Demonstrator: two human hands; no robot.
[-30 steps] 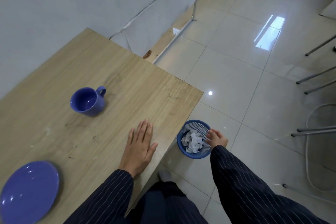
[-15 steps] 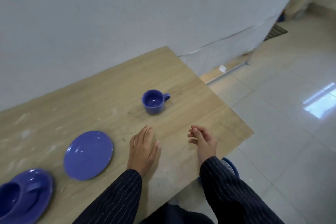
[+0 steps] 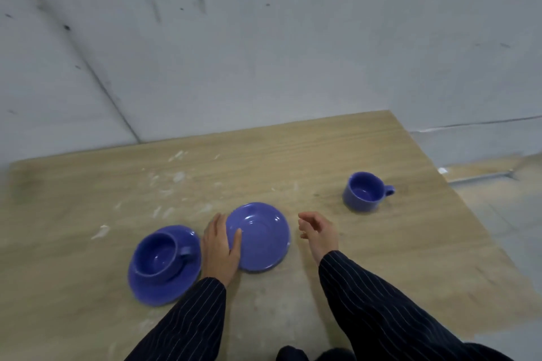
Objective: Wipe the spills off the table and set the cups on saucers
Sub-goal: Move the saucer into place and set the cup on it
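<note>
Evidently the left hand [image 3: 220,246] grips the empty saucer [image 3: 259,236] by its left rim — thumb on top, it seems — to ready it for the loose cup [image 3: 365,190], well apart at right. The right hand [image 3: 319,233] hovers, fingers loosely curled, holding nothing.

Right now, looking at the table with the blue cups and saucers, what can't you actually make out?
Head view only:
- Left hand covers the left rim of the empty blue saucer; whether it grips or only touches is unclear.
- Pale smears on the wooden table are blurred; wet or dry, can't tell.
- Saucer under the near blue cup: its middle is hidden by the cup.
- Table's near and left edges are cut off by the frame.
</note>
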